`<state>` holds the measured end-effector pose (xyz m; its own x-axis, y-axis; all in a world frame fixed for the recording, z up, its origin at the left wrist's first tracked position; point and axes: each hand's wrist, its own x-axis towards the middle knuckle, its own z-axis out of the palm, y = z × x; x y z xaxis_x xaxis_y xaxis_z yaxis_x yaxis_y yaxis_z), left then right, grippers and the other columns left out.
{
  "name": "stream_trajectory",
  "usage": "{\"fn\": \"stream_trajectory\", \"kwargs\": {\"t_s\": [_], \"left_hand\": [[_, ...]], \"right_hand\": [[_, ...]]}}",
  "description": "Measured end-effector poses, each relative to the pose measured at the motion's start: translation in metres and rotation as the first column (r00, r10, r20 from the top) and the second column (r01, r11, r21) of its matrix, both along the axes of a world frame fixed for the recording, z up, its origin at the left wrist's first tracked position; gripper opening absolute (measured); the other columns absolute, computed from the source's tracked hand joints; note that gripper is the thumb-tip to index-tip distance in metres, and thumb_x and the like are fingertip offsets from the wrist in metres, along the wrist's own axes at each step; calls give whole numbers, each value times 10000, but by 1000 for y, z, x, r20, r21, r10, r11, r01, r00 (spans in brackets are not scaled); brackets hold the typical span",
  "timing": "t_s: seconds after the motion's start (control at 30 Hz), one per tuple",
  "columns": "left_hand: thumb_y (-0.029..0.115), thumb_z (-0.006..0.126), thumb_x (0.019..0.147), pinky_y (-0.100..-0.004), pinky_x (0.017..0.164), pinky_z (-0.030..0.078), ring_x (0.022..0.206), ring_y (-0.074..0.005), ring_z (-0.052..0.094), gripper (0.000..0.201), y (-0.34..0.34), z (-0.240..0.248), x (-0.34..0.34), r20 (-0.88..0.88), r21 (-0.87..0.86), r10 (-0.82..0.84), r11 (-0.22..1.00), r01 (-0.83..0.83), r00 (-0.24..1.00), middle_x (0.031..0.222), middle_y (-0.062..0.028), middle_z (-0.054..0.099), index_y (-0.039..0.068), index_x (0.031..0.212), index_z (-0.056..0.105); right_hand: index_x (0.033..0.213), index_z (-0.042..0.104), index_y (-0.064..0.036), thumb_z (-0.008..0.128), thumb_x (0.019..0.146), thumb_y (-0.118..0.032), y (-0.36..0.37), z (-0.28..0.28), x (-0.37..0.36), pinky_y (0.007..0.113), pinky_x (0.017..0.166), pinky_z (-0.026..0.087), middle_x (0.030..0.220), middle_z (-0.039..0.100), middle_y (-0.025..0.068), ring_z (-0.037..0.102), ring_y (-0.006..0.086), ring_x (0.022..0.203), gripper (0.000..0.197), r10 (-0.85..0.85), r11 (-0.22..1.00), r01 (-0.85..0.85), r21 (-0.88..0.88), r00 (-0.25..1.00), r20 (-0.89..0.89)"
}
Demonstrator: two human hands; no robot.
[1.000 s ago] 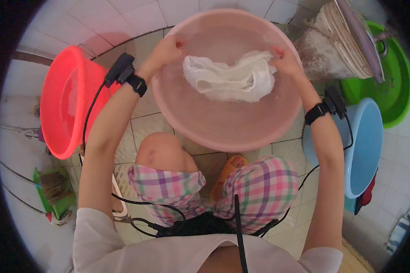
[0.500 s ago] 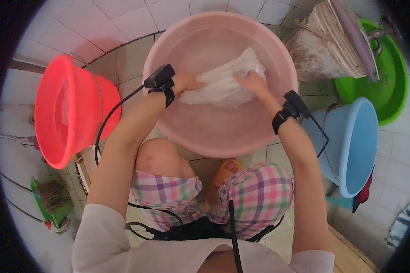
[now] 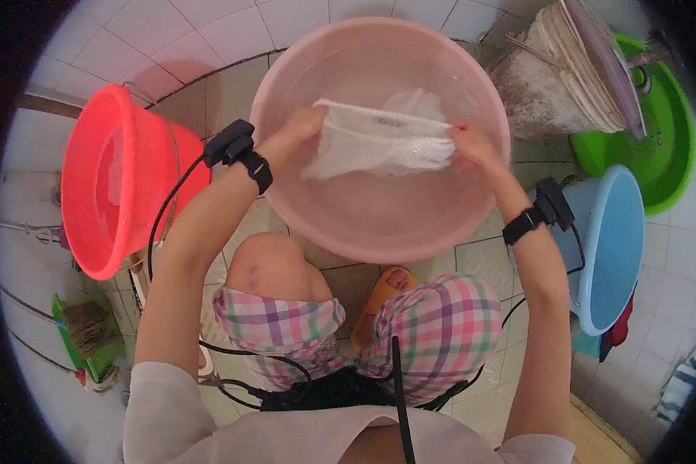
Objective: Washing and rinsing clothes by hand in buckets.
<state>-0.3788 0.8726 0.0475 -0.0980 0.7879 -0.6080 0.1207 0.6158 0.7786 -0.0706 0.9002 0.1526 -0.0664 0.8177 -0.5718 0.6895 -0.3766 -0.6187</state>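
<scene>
A white wet cloth, thin and mesh-like, is stretched sideways over the water in a large pink basin. My left hand is closed on its upper left corner, and my right hand pinches its right end. A straight hem-like edge with a small dark mark runs between the two hands. The cloth's lower part spreads into the water, and some of it bunches up behind the edge. What kind of cloth item it is, I cannot make out.
Left of the basin stands a red bucket with water inside. To the right are a light blue bucket, a dirty whitish bucket and a green basin. A green dustpan with a brush lies at the lower left. Tiled walls enclose the space.
My hands have moved apart, the right one outward to the right and the left one slightly up. The bunched cloth is now pulled out wide, with its straight edge showing.
</scene>
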Motion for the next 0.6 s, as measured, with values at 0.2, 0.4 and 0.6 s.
{"fn": "stream_trajectory", "kwargs": {"t_s": [0.2, 0.4, 0.6], "left_hand": [[312, 391, 810, -345, 720, 406, 856, -250, 535, 412, 22, 81, 50, -277, 442, 245, 891, -103, 929, 884, -169, 575, -29, 1007, 513], [224, 422, 803, -299, 695, 381, 775, -195, 494, 292, 22, 112, 50, -159, 561, 245, 820, -117, 956, 809, -114, 556, -20, 931, 517], [101, 500, 679, -319, 761, 407, 1024, -235, 455, 355, 13, 131, 19, -699, 645, 72, 492, 585, 711, 1030, -127, 539, 66, 1032, 526]], "right_hand": [[955, 535, 22, 416, 812, -280, 19, 5, 33, 309, 561, 446, 829, 583, 106, 559, 216, 737, 355, -122, 971, 154, 183, 977, -175], [870, 572, -24, 494, 791, -267, 19, 5, 19, 294, 749, 400, 829, 562, 107, 530, 201, 791, 268, -167, 769, 426, 476, 853, -494], [878, 599, -95, 584, 672, -140, 32, 12, 55, 308, 850, 361, 1017, 548, 129, 489, 244, 971, 211, 254, 564, -148, 812, 967, 0]]}}
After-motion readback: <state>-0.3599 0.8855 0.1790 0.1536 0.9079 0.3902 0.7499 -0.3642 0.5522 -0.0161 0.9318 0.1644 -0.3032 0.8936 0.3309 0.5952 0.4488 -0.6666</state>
